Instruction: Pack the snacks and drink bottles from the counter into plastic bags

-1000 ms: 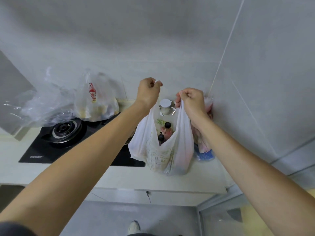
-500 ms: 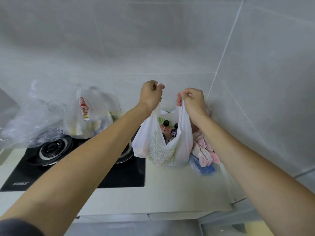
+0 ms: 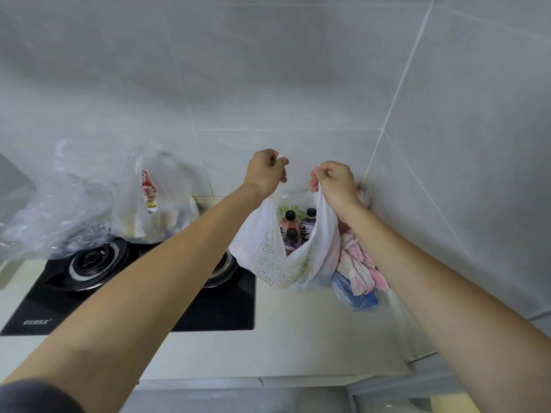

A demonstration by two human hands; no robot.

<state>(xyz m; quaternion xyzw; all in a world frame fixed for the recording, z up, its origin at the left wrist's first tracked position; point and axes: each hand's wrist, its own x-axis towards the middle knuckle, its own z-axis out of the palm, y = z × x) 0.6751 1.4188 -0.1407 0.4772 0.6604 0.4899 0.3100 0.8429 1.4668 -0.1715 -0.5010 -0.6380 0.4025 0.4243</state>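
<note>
Left hand (image 3: 265,171) and right hand (image 3: 334,181) each gripping a white bag (image 3: 268,254) handle, bottles (image 3: 290,223) upright inside, caps upward

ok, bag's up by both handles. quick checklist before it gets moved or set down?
1. Left hand grips a handle: ok.
2. Right hand grips the other handle: ok.
3. Bottles upright inside the white bag: ok, three caps show.
4. Bag mouth open, nothing sticking out: ok.
5. Bag bottom off the counter: cannot tell; it hangs low by the stove.
6. Space on the right: not ok, pink cloth and a blue pack sit against the bag.
</note>
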